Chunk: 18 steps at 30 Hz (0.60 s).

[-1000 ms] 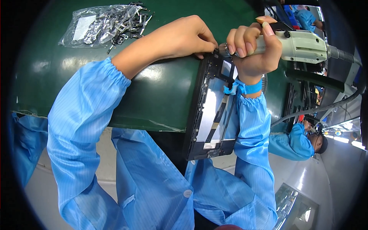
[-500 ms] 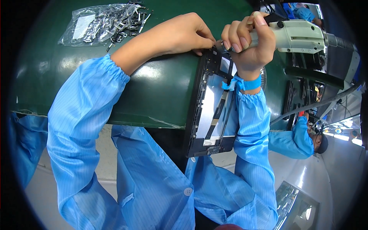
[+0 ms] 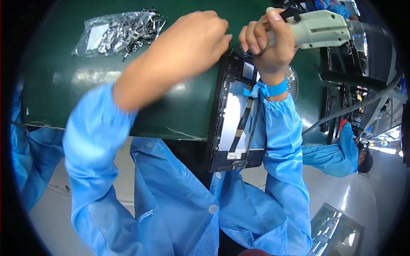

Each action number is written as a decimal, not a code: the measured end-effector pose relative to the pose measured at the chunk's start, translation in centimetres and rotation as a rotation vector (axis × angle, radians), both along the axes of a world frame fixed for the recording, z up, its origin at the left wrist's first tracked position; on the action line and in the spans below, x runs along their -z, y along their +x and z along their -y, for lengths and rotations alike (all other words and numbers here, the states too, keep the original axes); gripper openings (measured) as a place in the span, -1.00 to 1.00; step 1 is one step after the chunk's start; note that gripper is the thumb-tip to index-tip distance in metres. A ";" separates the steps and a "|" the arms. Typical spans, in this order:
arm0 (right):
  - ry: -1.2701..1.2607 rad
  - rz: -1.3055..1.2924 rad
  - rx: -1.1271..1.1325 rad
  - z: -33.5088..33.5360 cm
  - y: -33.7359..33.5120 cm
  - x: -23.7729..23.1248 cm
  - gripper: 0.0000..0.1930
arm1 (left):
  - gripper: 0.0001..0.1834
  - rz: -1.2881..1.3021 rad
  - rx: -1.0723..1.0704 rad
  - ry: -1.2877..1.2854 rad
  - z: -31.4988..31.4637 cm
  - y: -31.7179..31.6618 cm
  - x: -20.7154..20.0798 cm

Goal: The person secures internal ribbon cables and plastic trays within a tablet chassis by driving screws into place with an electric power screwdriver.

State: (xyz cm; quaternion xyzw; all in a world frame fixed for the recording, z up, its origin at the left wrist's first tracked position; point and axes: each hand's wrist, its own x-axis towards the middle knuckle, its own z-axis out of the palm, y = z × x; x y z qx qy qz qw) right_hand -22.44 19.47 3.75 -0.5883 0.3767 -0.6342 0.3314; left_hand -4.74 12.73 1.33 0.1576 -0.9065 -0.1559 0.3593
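Note:
My right hand (image 3: 275,45) is wrapped round a pale electric screwdriver (image 3: 323,30) with a ribbed cable. Its front end points down to the left, over the far end of an opened tablet (image 3: 225,123). The tablet has a black frame, with a dark ribbon cable lying along its silvery inside. My left hand (image 3: 192,40) hangs above the green table, left of the tablet's far end. Its fingers are curled together and slightly blurred; whatever they hold, if anything, cannot be made out.
A clear plastic bag (image 3: 99,36) of small black and metal parts lies on the green table (image 3: 47,94) at the far left. Beyond my right wrist sits a round dish (image 3: 292,83). A grey cable (image 3: 341,113) crosses the right side, near a co-worker's blue sleeve (image 3: 329,160).
My left hand has drawn back and lifted from the tablet's far end, where its fingers were pinching. My right hand and the screwdriver have shifted slightly left and up.

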 end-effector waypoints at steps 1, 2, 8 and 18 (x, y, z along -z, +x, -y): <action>-0.002 0.054 0.048 -0.2 0.7 0.2 -0.75 | -0.74 0.033 0.049 -0.048 -2.2 2.1 -0.9; 0.006 0.078 0.128 -0.6 2.1 0.0 -0.78 | -0.68 0.048 0.023 0.132 -5.9 3.4 -1.2; 0.051 0.185 0.074 -1.2 2.9 -0.6 -0.91 | -0.12 0.386 0.069 0.026 -18.9 7.9 3.7; -0.078 0.220 0.359 -5.7 -4.1 -3.3 -0.73 | -0.14 0.305 -0.043 -0.034 -9.1 5.5 0.4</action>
